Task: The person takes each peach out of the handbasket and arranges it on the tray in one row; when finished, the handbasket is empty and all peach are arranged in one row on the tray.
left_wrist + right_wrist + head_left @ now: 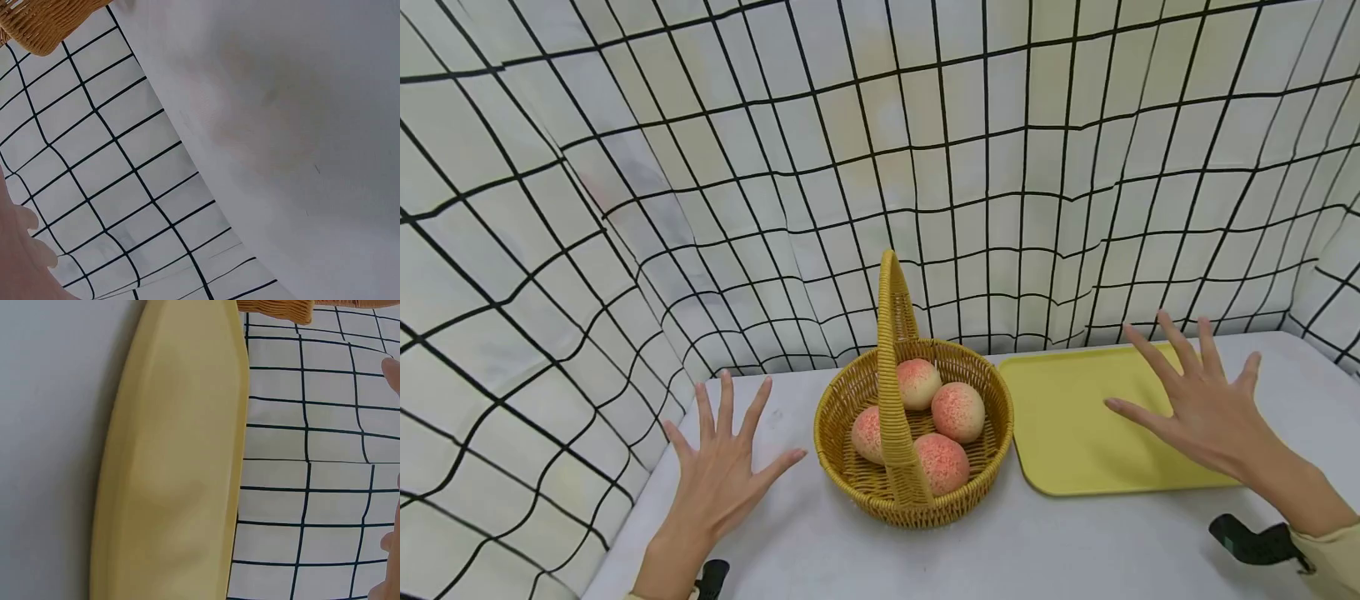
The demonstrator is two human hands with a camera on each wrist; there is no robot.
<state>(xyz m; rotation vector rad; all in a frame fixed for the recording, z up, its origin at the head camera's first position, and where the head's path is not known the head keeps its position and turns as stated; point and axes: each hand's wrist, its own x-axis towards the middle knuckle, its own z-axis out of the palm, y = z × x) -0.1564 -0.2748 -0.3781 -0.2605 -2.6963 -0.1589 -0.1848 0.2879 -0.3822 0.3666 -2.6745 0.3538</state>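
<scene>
A woven wicker basket with a tall arched handle stands mid-table in the head view. Several pink-and-cream peaches lie inside it, one partly behind the handle. Right of the basket lies a flat yellow tray. My left hand, fingers spread and holding nothing, is left of the basket. Over the tray's right part, my right hand is also spread and holds nothing. The left wrist view catches a bit of the basket; the right wrist view is mostly the tray.
The white table meets a white wall covering with a black grid at its back and left side. A black wrist strap sits near the right sleeve; another dark one is at the left wrist.
</scene>
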